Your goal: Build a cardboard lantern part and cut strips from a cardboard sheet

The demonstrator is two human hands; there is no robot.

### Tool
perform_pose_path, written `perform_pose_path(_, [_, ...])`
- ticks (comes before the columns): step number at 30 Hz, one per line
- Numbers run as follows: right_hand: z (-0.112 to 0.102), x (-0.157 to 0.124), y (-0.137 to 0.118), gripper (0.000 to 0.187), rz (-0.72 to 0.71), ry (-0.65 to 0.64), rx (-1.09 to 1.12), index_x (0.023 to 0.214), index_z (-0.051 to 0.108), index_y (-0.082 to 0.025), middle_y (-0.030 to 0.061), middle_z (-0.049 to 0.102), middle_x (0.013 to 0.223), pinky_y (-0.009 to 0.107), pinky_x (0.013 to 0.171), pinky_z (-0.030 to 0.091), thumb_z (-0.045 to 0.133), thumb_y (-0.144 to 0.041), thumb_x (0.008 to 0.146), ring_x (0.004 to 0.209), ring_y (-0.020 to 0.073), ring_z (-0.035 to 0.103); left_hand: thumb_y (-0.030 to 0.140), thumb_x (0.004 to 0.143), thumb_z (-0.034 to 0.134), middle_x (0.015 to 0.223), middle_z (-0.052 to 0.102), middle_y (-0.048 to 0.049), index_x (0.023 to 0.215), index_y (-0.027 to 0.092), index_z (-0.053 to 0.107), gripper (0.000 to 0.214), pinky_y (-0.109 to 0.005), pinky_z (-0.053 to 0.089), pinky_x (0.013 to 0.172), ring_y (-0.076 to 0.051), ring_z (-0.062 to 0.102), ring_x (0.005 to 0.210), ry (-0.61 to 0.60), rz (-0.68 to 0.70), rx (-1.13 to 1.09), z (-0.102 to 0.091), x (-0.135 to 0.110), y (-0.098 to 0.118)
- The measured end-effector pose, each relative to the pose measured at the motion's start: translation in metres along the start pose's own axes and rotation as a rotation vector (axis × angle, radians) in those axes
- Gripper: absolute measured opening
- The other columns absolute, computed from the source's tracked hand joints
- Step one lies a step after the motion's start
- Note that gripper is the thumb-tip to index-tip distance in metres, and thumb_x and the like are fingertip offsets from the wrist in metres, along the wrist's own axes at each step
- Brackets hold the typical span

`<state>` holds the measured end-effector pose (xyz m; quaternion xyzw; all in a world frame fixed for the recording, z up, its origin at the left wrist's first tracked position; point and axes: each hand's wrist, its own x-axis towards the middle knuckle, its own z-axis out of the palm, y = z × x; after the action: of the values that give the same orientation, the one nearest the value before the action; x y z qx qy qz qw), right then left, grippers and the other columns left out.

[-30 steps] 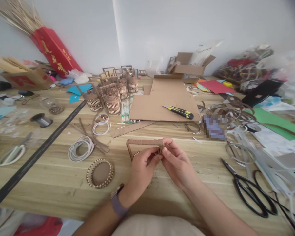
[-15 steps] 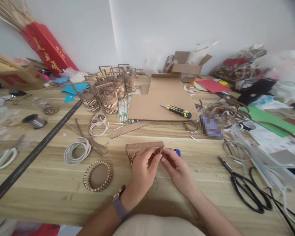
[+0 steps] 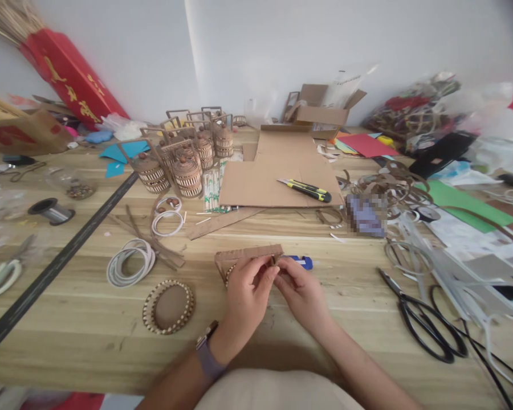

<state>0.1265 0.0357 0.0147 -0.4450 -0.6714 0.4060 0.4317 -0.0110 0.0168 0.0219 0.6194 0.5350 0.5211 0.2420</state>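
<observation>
My left hand [image 3: 248, 296] is closed around a small basket's brown strip frame [image 3: 248, 252], near the table's front. The woven rim [image 3: 228, 275] shows inside the frame, left of the fingers; most of the basket is hidden behind that hand. At the frame's right corner, my right hand [image 3: 303, 293] pinches the strip, its fingertips meeting those of the left. Just behind the right hand lies a blue object [image 3: 305, 262], partly covered. A round checkered tray [image 3: 171, 304] with a brown base rests left of my left wrist.
Several lidded baskets with square handles [image 3: 187, 173] stand at the back left. A utility knife [image 3: 305, 190] lies on cardboard [image 3: 256, 185]. Black scissors [image 3: 427, 324] are at right, near tangled brown strips [image 3: 382, 185]. Coiled white cord [image 3: 130, 263] and a wire spool [image 3: 51, 212] lie left.
The view has shifted slightly. My right hand has turned a little and its fingertips are closer to the left ones at the frame's corner. The left hand keeps its grip.
</observation>
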Motion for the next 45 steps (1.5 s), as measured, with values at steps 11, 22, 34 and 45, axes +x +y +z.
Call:
perform_pose_path(11, [-0.004, 0.005, -0.003, 0.007, -0.024, -0.026, -0.128, 0.082, 0.063, -0.025, 0.0035, 0.066, 0.083, 0.032, 0.075, 0.045, 0.059, -0.023, 0.087, 0.08, 0.0203, 0.06, 0.023, 0.091, 0.057, 0.101, 0.07, -0.0073, 0.109, 0.018, 0.062, 0.019, -0.027, 0.055, 0.078, -0.016, 0.067, 0.089, -0.019, -0.203, -0.139, -0.022, -0.03, -0.003])
perform_pose_path(22, [-0.007, 0.008, 0.008, 0.01, -0.095, -0.023, -0.178, 0.078, 0.06, -0.022, 0.0036, 0.067, 0.082, 0.029, 0.072, 0.048, 0.057, -0.025, 0.087, 0.078, 0.0184, 0.062, 0.013, 0.094, 0.053, 0.077, 0.069, -0.0028, 0.093, 0.017, 0.065, 0.013, -0.021, 0.048, 0.065, -0.012, 0.063, 0.069, -0.13, 0.197, 0.117, -0.034, -0.037, 0.001])
perform_pose_path(34, [-0.007, 0.007, 0.008, 0.011, -0.073, -0.04, -0.092, 0.091, 0.065, -0.022, 0.005, 0.07, 0.089, 0.031, 0.076, 0.052, 0.056, -0.026, 0.088, 0.083, 0.0191, 0.065, 0.017, 0.089, 0.056, 0.081, 0.059, -0.0012, 0.088, 0.02, 0.052, 0.005, -0.025, 0.049, 0.072, -0.015, 0.059, 0.077, 0.161, 0.017, 0.324, -0.04, -0.062, -0.029])
perform_pose_path(45, [-0.004, 0.006, 0.005, 0.011, -0.08, -0.004, -0.114, 0.09, 0.067, -0.022, 0.0046, 0.07, 0.086, 0.03, 0.072, 0.053, 0.057, -0.026, 0.087, 0.078, 0.0184, 0.064, 0.015, 0.089, 0.053, 0.09, 0.058, -0.0033, 0.085, 0.021, 0.047, 0.01, -0.031, 0.05, 0.085, -0.018, 0.06, 0.096, 0.15, -0.078, 0.112, -0.032, -0.062, -0.039])
